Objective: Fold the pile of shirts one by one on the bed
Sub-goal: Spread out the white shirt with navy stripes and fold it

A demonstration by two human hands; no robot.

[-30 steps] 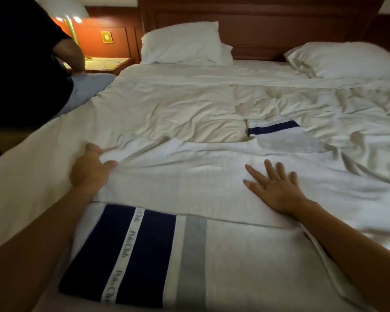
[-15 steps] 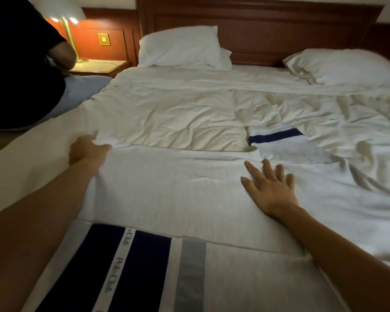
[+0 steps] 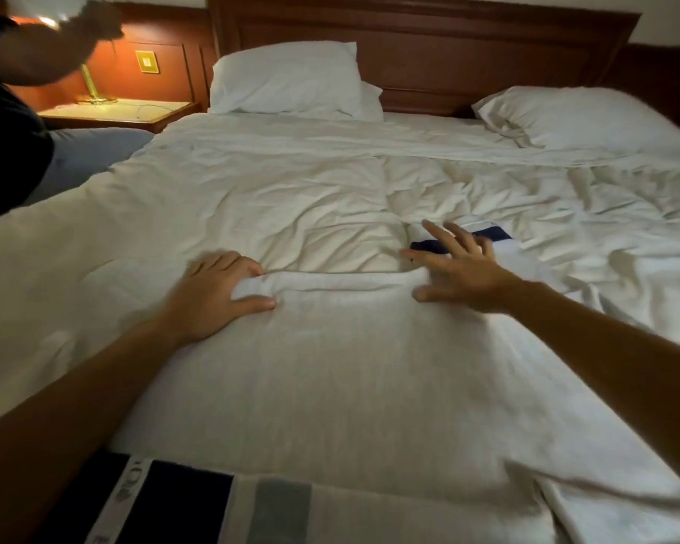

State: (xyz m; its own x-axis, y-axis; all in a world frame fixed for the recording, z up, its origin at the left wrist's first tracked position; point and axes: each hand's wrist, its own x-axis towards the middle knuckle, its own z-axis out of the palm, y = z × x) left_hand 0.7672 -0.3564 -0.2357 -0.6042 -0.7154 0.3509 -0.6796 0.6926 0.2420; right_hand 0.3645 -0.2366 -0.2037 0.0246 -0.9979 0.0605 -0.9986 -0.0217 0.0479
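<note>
- Your white shirt with navy and grey bands [image 3: 330, 386] lies flat on the rumpled white duvet [image 3: 291, 198]. It runs from the middle of the view down to 6 o'clock, with the banded part at the near edge.
- Your left hand [image 3: 216, 292] is at the shirt's far corner, at 10 o'clock. The fingers curl over a rolled fold of the cloth and the thumb presses it from the near side.
- Your right hand [image 3: 464, 272] is at the other end of that fold, at 1 o'clock. The fingers are spread wide and reach over the navy-banded sleeve [image 3: 495, 234]. It is blurred, so you cannot tell whether the palm touches.
- At 12 o'clock, two white pillows [image 3: 287, 78] lean on the brown wooden headboard [image 3: 428, 45].
- At 10 o'clock, a person in dark clothes [image 3: 12, 123] sits on the bed's edge.
</note>
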